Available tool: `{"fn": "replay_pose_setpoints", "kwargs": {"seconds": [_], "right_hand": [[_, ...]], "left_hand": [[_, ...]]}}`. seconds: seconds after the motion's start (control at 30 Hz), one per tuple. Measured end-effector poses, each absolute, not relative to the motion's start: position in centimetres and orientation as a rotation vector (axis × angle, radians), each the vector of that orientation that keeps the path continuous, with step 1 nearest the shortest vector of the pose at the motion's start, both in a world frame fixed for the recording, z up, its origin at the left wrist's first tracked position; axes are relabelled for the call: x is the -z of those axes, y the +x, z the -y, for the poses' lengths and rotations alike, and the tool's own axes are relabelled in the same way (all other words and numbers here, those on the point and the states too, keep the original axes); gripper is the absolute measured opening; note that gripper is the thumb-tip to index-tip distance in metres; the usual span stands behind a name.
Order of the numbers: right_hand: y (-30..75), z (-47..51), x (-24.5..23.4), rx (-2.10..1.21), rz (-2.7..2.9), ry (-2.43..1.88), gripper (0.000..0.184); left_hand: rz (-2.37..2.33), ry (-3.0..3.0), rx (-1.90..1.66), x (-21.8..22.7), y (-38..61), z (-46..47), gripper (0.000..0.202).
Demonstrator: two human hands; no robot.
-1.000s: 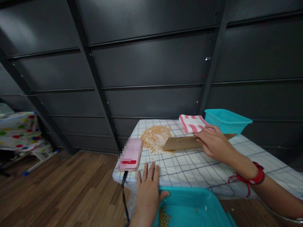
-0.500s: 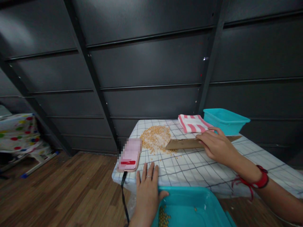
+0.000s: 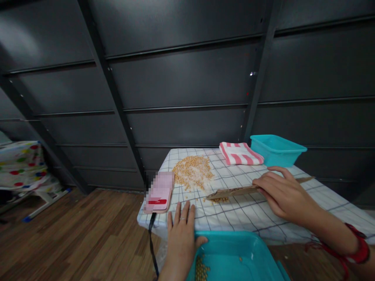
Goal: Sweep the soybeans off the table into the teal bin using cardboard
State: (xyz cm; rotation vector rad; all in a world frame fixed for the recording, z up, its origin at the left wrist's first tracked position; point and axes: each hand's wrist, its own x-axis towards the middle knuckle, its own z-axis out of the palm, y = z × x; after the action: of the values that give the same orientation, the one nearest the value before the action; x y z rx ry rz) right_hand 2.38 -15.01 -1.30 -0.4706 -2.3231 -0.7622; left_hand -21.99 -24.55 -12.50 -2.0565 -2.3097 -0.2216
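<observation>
The card (image 3: 231, 192) now lies nearer the table's front edge, clear of the beans (image 3: 193, 171). The right hand (image 3: 281, 195), fingers clamped on its right end, has drawn it back with a few beans under it. The left hand (image 3: 180, 238) stays flat and open on the checked cloth (image 3: 240, 214), thumb over the teal plastic tub (image 3: 234, 253). Around them lie a pink phone (image 3: 159, 191) at the left, and behind, a folded striped towel (image 3: 240, 153) and a far tub (image 3: 277, 150).
</observation>
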Motion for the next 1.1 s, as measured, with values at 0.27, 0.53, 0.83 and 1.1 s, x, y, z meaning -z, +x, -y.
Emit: {"fn": "replay_pose_setpoints", "kwargs": {"seconds": [0.27,0.53,0.83,1.1], "right_hand": [[3.0,15.9,1.4,0.700,2.326,-0.487,0.024],[3.5,16.6,1.5,0.665,2.345,-0.468,0.021],[3.3,16.1,1.4,0.758,2.314,-0.504,0.024],[3.0,16.8,1.8,0.725,2.330,-0.484,0.025]], "left_hand": [[2.264,-2.060,0.237,12.7,-22.0,24.6,0.071],[2.283,-2.066,0.242,12.7,-22.0,24.6,0.070],[2.302,-2.068,0.282,12.4,-21.9,24.7,0.071],[2.285,-2.061,0.237,12.7,-22.0,24.6,0.073]]}}
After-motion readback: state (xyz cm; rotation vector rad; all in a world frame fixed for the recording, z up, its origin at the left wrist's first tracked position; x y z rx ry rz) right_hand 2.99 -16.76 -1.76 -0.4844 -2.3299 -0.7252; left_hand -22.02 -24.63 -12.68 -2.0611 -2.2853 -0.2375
